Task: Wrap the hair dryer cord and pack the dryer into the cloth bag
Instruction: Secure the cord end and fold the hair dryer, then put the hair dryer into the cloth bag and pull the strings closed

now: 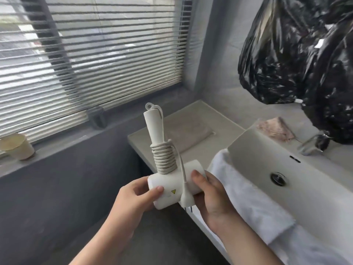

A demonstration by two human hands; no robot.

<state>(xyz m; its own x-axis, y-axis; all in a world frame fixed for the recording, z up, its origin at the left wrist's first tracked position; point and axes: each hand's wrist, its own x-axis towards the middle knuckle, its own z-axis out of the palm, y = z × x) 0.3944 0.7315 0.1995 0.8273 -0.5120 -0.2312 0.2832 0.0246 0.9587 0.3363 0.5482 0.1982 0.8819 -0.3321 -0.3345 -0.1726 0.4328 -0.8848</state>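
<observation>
I hold a white hair dryer (pixel 172 185) in front of me, barrel level and handle pointing up. Its cord (pixel 163 158) is coiled in several turns around the lower handle. A loose end runs down across the barrel to the plug (pixel 186 199), whose prongs hang below. My left hand (pixel 136 196) grips the barrel's left end. My right hand (pixel 209 196) holds the right end, thumb on top, beside the plug. A beige cloth bag (pixel 189 134) lies flat on the counter behind the dryer.
A white sink (pixel 286 180) with a drain sits at the right, a white towel (pixel 248 197) draped on its front edge. A large black plastic bag (pixel 298 60) hangs above the chrome tap (pixel 310 144). A paper cup (pixel 17 146) and a dark cup (pixel 97 118) stand on the windowsill.
</observation>
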